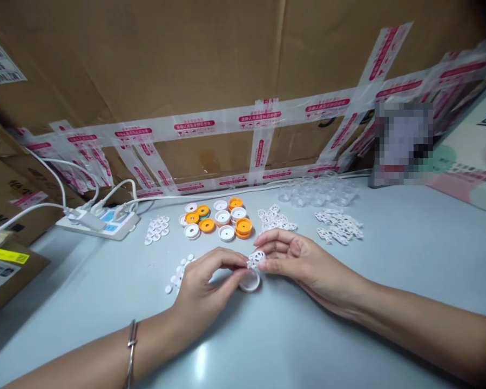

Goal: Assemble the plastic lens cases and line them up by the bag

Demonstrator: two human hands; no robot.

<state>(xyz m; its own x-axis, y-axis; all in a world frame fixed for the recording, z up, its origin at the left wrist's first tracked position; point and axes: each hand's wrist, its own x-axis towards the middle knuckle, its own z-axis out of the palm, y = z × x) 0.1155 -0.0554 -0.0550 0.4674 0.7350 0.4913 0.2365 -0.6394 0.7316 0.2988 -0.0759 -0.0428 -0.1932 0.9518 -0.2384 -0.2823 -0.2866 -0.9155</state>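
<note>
A small white openwork plastic piece (256, 259) is pinched between my two hands at the middle of the table. My right hand (295, 256) holds it from the right, thumb below and fingers curled behind. From the left, my left hand (210, 281) closes on its edge with thumb and index finger. Just below lies a round white plastic cap (250, 282) with a raised rim, close to my left thumb; whether the thumb touches it I cannot tell. Similar white openwork pieces (276, 219) are heaped behind my right hand, and another group of flat openwork pieces (339, 226) lies further right.
White round caps (227, 233) and orange ones (243, 227) stand in stacks behind my hands. Small white discs (157, 229) lie left, with small white buttons (182, 267) partly behind my left hand. Clear plastic domes (319, 190), a power strip (101, 221) and a large carton (186, 70) are behind.
</note>
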